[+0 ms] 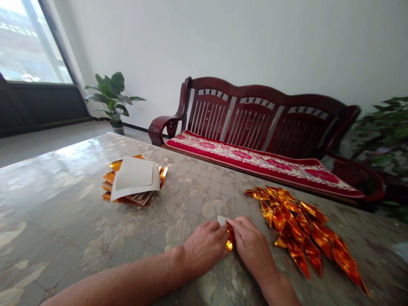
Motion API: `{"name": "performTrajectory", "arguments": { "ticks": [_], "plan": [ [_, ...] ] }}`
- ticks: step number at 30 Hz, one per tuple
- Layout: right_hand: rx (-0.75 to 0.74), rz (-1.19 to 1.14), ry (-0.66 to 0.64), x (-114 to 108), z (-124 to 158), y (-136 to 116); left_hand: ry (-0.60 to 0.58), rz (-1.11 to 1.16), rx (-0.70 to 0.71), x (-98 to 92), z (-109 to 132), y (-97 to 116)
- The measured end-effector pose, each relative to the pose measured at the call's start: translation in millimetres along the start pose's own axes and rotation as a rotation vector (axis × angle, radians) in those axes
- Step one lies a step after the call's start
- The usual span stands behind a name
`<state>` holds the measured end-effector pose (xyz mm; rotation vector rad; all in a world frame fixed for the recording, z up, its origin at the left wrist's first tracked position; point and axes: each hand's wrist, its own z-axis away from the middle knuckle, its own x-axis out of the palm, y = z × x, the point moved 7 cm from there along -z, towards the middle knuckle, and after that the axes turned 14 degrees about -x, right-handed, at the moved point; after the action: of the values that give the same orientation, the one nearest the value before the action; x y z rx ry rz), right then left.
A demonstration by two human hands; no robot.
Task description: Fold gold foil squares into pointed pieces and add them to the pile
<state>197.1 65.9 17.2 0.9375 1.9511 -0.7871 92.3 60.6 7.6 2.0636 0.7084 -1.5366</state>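
My left hand (204, 247) and my right hand (251, 246) meet at the near middle of the table, both pinched on one small gold foil paper (229, 240). Its white back shows as a corner sticking up between the fingers. To the right of my right hand lies a pile of folded gold foil pieces (302, 233), pointed and shiny. A stack of flat gold foil sheets (134, 180), white side up on top, sits farther off to the left.
The table (63, 212) has a glossy floral cover. Behind it stands a dark wooden bench (255, 114) with a red cushion. A potted plant (111, 97) stands by the window at left, more leaves at far right.
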Motion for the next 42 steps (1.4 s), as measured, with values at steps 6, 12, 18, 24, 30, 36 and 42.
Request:
{"name": "performTrajectory", "arguments": {
  "ticks": [6,12,18,24,30,36,42],
  "plan": [
    [0.001,0.031,-0.039,5.1,0.7,-0.9,-0.006,0.000,0.003,-0.8,0.1,0.4],
    [0.007,0.057,-0.051,5.1,-0.9,-3.5,-0.004,0.003,0.021,-0.3,0.4,1.9],
    [0.026,0.084,-0.081,5.1,-2.1,-4.8,0.009,-0.003,0.027,0.0,1.1,2.5],
    [0.026,0.090,-0.100,1.4,-3.5,-1.9,0.003,-0.005,0.028,-2.9,-0.8,3.1],
    [0.112,-0.083,-0.136,4.4,-0.6,13.8,-0.032,0.043,-0.026,-3.9,-2.5,0.4],
    [0.167,-0.186,-0.145,8.3,2.1,22.2,-0.020,0.026,-0.057,2.7,0.8,-0.9],
    [0.215,-0.252,-0.126,7.7,1.8,24.3,-0.033,0.030,-0.069,4.9,-0.1,-1.4]
  ]
}}
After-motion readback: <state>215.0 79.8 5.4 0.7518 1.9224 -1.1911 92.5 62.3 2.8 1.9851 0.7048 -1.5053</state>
